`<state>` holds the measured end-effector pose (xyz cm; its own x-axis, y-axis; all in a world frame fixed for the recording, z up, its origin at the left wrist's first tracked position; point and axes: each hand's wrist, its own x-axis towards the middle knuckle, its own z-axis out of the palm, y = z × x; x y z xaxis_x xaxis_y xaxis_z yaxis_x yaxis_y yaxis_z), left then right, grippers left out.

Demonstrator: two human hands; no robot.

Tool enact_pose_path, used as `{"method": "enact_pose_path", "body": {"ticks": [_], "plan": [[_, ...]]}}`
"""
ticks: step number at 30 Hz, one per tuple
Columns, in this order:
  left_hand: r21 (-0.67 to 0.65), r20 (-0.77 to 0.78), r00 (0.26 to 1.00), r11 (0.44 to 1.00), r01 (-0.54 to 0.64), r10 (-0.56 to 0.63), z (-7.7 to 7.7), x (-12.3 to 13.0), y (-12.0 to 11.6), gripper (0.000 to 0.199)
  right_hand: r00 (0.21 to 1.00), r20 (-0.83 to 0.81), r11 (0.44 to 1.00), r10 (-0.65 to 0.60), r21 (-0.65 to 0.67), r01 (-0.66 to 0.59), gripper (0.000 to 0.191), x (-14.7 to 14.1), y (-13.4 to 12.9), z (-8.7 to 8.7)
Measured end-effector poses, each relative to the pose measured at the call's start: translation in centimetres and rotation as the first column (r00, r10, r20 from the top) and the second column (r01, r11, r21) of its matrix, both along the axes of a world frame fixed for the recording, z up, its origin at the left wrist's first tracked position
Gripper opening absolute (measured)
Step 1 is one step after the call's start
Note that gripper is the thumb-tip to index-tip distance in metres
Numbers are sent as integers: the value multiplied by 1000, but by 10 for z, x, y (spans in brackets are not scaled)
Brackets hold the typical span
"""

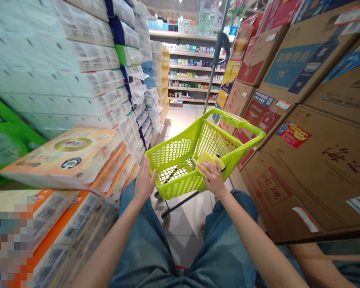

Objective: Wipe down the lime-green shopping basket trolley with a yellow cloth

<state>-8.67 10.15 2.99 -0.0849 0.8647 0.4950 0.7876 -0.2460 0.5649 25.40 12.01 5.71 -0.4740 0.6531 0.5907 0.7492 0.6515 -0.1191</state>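
A lime-green shopping cart (180, 188) with a latticed plastic basket stands just ahead of my knees, its handle toward the back right. My left hand (144, 180) lies against the basket's left end, fingers stretched out. On the basket's near rim, toward the right, a yellow cloth (203, 159) lies under my right hand (211, 174), whose fingers are spread and press it against the plastic. A dark strip or cord shows at the cloth's right edge.
Stacked tissue packs (87, 56) rise on the left, with an orange pack (69, 156) nearer me. Cardboard boxes (324, 160) line the right. Behind the cart stand a grey pole (211, 76) and stocked shelves (195, 53). Tiled floor (183, 120) runs between.
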Motion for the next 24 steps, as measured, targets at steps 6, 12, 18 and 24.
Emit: {"method": "enact_pose_path", "body": {"ticks": [6,12,18,24], "plan": [[99,-323,940,984,151,-112,-3,42,-80,62,989,-128,997,-76,-28,73,52,-38,-15,-5],[101,-353,936,994,27,11,-4,39,-88,66,986,-85,988,-141,-72,135,52,-65,-19,3],[122,-337,940,993,-6,47,-5,19,-86,66,985,-81,987,-153,-59,149,48,-92,-18,5],[137,-321,947,990,23,23,-7,19,-82,68,976,-77,978,-206,-58,202,45,-95,-16,7]]}}
